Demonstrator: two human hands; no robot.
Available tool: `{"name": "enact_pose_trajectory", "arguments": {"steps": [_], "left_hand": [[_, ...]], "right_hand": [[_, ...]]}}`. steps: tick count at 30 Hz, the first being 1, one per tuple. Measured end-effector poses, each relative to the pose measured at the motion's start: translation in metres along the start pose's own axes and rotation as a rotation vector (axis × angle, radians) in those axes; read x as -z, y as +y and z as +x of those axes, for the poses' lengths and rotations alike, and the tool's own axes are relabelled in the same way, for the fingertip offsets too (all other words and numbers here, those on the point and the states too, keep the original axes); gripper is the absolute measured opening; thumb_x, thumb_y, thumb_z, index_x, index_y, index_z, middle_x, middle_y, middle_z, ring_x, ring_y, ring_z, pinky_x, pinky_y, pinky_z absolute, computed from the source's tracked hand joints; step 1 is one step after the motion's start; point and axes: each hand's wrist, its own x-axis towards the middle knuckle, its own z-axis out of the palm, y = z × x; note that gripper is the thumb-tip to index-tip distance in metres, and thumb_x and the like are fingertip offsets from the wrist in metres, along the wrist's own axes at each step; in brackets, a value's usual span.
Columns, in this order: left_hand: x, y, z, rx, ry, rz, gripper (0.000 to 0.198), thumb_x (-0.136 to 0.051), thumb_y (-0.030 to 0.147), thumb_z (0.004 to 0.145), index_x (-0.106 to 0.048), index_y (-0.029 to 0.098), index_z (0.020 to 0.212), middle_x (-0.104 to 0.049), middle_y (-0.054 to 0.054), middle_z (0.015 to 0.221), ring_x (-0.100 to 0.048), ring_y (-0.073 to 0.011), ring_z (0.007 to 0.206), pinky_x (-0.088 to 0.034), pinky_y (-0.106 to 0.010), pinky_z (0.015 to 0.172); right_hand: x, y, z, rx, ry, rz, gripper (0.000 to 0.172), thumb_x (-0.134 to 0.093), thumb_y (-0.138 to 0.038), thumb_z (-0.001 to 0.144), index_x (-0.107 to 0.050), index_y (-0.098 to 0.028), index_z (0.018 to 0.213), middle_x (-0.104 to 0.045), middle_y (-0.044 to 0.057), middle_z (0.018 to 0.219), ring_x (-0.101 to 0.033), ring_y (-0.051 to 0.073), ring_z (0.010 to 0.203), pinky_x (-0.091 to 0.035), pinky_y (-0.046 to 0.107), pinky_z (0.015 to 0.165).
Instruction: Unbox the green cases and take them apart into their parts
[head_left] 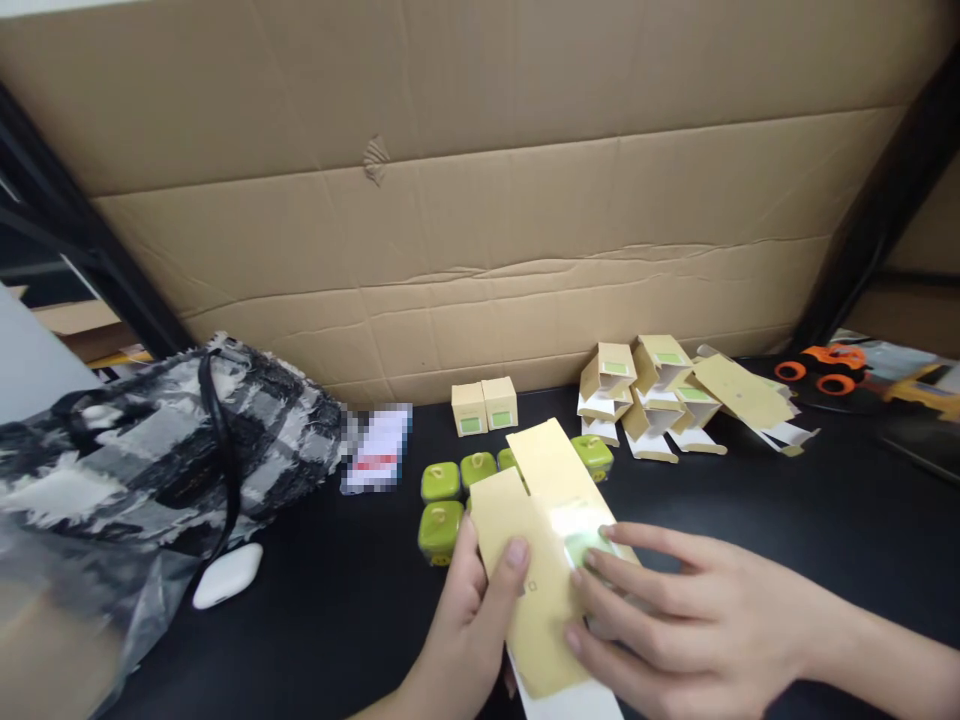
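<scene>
A flat, unfolded tan carton (536,540) with a pale green label lies on the black table (750,520) in front of me. My left hand (469,630) grips its left edge, thumb on top. My right hand (675,625) lies over its right side with the fingers stretched across the label, holding it down. Just behind the carton sit several small green square jars (441,482). Two closed tan boxes (484,404) with green labels stand behind the jars.
A heap of part-folded tan cartons (660,395) lies at the back right. A black-and-white patterned bag (157,440) and a white oval case (227,575) lie on the left. An orange toy vehicle (825,367) sits far right. A cardboard wall (480,220) backs the table.
</scene>
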Motion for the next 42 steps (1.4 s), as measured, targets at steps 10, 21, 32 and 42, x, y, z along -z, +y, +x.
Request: {"name": "enact_pose_trajectory", "arguments": {"steps": [10, 21, 32, 42], "left_hand": [[0.010, -0.027, 0.011, -0.040, -0.655, 0.341, 0.057, -0.036, 0.071, 0.084, -0.045, 0.018, 0.101, -0.056, 0.000, 0.069, -0.034, -0.0026, 0.040, -0.027, -0.014, 0.039], [0.017, -0.028, 0.009, -0.085, -0.742, 0.654, 0.064, -0.030, 0.073, 0.084, -0.058, 0.019, 0.105, -0.064, -0.004, 0.073, -0.051, -0.0115, 0.058, -0.037, -0.019, 0.052], [0.013, -0.023, 0.008, -0.044, -0.702, 0.686, 0.053, -0.041, 0.063, 0.086, -0.061, 0.018, 0.105, -0.068, -0.005, 0.073, -0.053, -0.0115, 0.059, -0.035, -0.016, 0.048], [0.011, -0.011, 0.003, -0.204, -0.607, 0.747, 0.034, -0.046, 0.044, 0.088, -0.065, 0.016, 0.091, -0.068, -0.007, 0.072, -0.057, -0.0136, 0.059, -0.040, -0.021, 0.051]], "right_hand": [[0.022, 0.116, 0.013, -0.422, -0.264, -0.436, 0.027, -0.036, -0.017, 0.095, -0.061, -0.021, 0.104, -0.068, 0.011, 0.100, -0.061, 0.024, 0.088, -0.042, 0.039, 0.075], [-0.030, 0.169, 0.020, -0.409, -0.555, -0.274, 0.015, -0.060, -0.029, 0.088, -0.062, -0.015, 0.094, -0.063, 0.003, 0.093, -0.059, 0.018, 0.085, -0.046, 0.038, 0.079], [-0.053, 0.173, 0.068, -0.651, -0.391, -0.073, 0.031, -0.057, -0.033, 0.092, -0.056, -0.017, 0.118, -0.058, 0.008, 0.120, -0.060, 0.022, 0.101, -0.051, 0.044, 0.085], [-0.058, 0.180, 0.074, -0.803, -0.188, 0.147, 0.033, -0.060, -0.034, 0.089, -0.056, -0.016, 0.117, -0.059, 0.009, 0.119, -0.059, 0.024, 0.104, -0.049, 0.046, 0.088]]}}
